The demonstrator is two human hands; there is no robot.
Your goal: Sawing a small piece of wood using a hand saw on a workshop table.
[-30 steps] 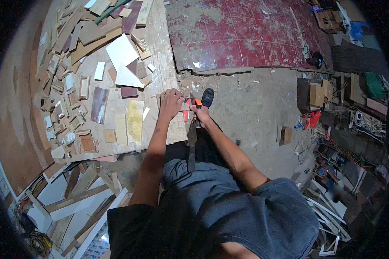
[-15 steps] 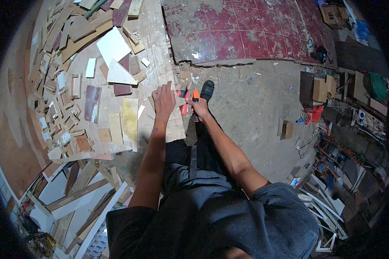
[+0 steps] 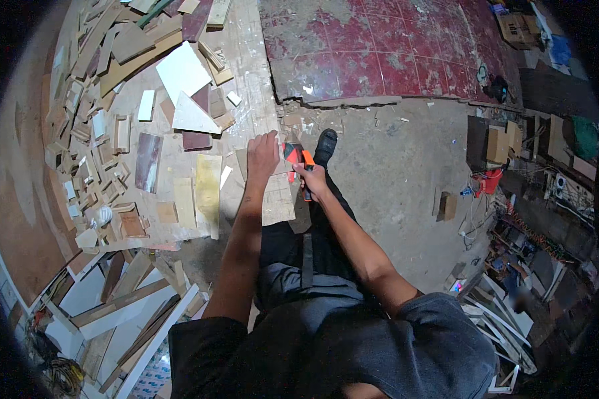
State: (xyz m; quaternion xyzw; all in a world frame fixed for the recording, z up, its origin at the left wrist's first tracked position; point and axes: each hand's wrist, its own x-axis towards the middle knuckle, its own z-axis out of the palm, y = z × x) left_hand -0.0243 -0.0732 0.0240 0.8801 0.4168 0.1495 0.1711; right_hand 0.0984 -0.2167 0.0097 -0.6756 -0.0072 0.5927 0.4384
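Observation:
My right hand [image 3: 313,179] is closed round the orange and black handle of a handsaw [image 3: 308,159], just off the right edge of the worktable [image 3: 278,207]. Beyond the handle, part of the blade shows at the table edge with red and dark patches; the rest is hard to make out. My left hand [image 3: 263,156] lies palm down on the wood at that same edge, fingers stretched forward, left of the saw. Whatever piece lies under its palm is mostly hidden. A yellowish board [image 3: 208,193] and a pale wood strip [image 3: 185,201] lie farther left.
White panel offcuts [image 3: 184,72] and many small wood blocks [image 3: 123,133] cover the table's left side. Below them, boards [image 3: 123,306] lean in a heap. My shoe [image 3: 326,145] stands on the concrete floor [image 3: 393,193]. A red tiled slab [image 3: 379,60] rises beyond; cables and a red container [image 3: 491,181] lie right.
The view has shifted slightly, so the table sits a bit farther right and lower. My right hand and the saw have come slightly nearer to me. The left hand stays on the wood.

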